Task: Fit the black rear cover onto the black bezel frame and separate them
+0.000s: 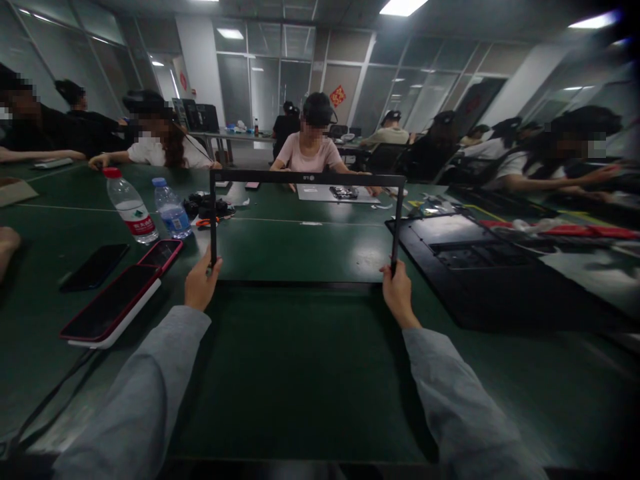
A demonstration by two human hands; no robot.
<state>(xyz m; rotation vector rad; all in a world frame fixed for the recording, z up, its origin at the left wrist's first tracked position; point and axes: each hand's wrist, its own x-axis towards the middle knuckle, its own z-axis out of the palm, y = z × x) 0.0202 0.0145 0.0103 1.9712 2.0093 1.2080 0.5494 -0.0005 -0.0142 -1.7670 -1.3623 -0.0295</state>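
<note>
A thin black screen bezel (307, 177), a hollow rectangular frame with a small light logo at its top middle, stands nearly upright in front of me. Its lower bar is close to the green table (310, 373); whether it touches is hard to tell. My left hand (201, 285) grips the lower left side with fingers wrapped round the edge. On the opposite side my right hand (399, 293) pinches the lower right edge. Through the opening I see the tabletop and a person seated across. Right of the bezel lies a large black laptop cover (475, 267).
At left stand a red-capped bottle (133, 210) and a blue-capped bottle (171, 210). Near them lie a dark phone (95, 267), a red-edged phone (113, 303) on a white object, and orange-handled tool (205, 222). Co-workers sit around the table, one person (313, 150) directly opposite.
</note>
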